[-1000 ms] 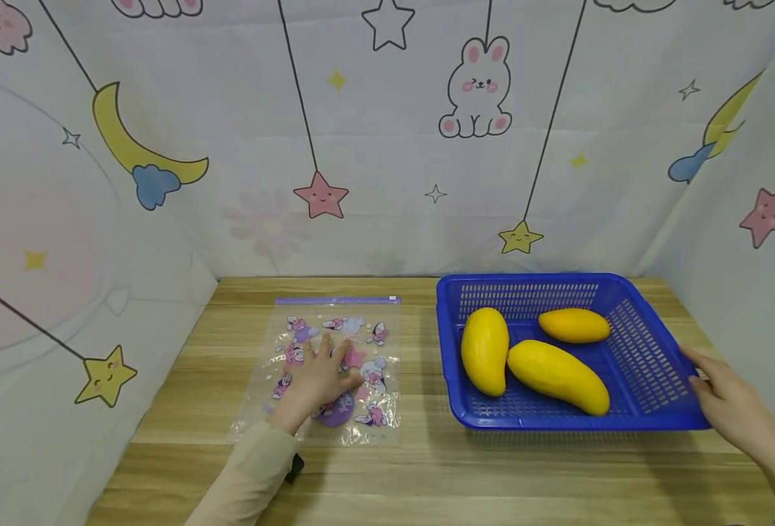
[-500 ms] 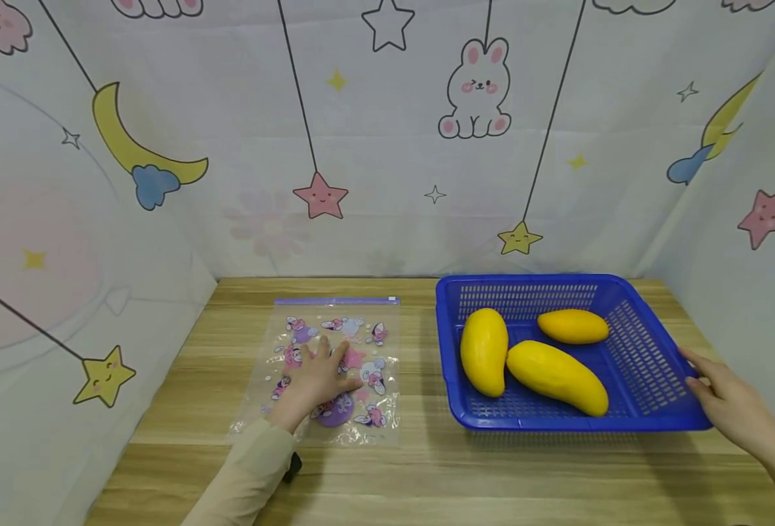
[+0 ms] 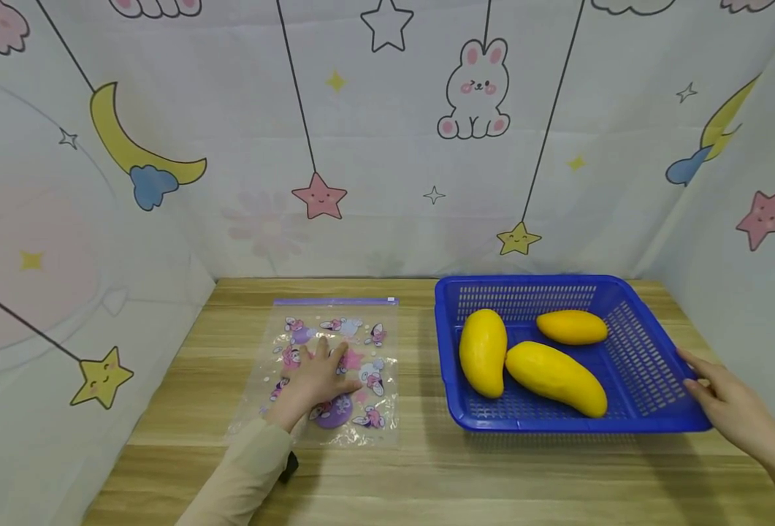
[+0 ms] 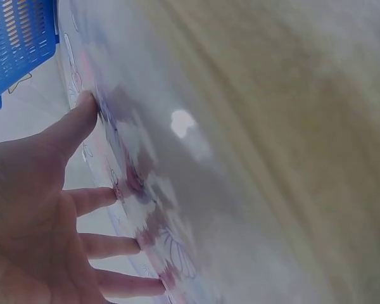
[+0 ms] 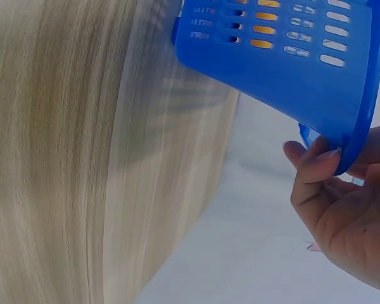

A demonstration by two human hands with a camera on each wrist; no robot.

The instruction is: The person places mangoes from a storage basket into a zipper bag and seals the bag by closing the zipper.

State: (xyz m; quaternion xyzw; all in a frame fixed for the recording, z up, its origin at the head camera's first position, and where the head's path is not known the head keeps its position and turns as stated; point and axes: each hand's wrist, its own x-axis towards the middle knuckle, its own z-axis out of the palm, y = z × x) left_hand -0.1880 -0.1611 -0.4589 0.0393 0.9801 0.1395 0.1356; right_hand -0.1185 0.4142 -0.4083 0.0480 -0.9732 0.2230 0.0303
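My left hand (image 3: 316, 380) rests with spread fingers on a clear zip bag (image 3: 377, 340) printed with pink and purple cartoon figures. The bag lies flat, its purple zip edge at the back. In the left wrist view the fingertips (image 4: 107, 197) touch the plastic. At the right, my right hand (image 3: 729, 398) grips the rim of a blue plastic basket (image 3: 584, 425). Curled fingers and thumb hold that rim in the right wrist view. Three yellow mangoes lie in the basket: one at the left (image 3: 483, 352), one in front (image 3: 556, 378), and a smaller one (image 3: 572, 326) behind.
The wooden table (image 3: 420, 482) stretches in front of both bag and basket. A white cloth backdrop (image 3: 387, 161) with stars, moons and a rabbit stands close behind and on both sides. A small black object (image 3: 288, 467) sits by the left wrist.
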